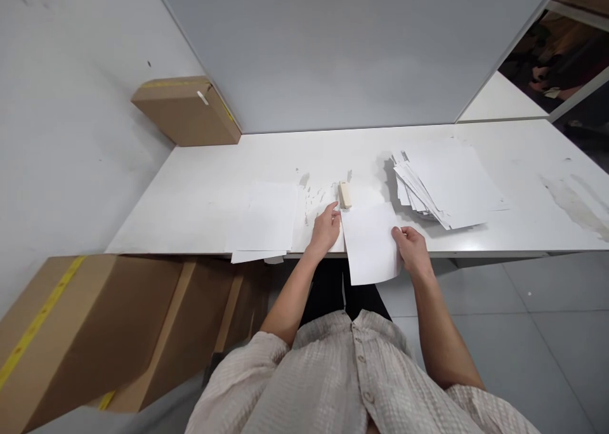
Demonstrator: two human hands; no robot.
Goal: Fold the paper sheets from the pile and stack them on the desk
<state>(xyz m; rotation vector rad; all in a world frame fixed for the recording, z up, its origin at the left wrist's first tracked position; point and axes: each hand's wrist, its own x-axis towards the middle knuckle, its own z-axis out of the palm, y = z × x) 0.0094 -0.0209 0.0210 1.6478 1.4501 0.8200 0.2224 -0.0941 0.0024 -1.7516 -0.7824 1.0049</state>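
A single white sheet of paper (372,242) lies at the front edge of the white table (200,193) and hangs partly over it. My right hand (412,251) grips the sheet's right edge with curled fingers. My left hand (326,229) rests by the sheet's upper left corner, fingertips pointing at a small cream-coloured block (345,194) just beyond it. Whether the left fingers pinch the paper I cannot tell.
A fanned stack of white sheets (445,185) lies to the right. A smaller pile of sheets (266,221) lies to the left at the front edge. A cardboard box (188,109) stands at the table's far left corner. Large cardboard boxes (95,332) stand on the floor at left.
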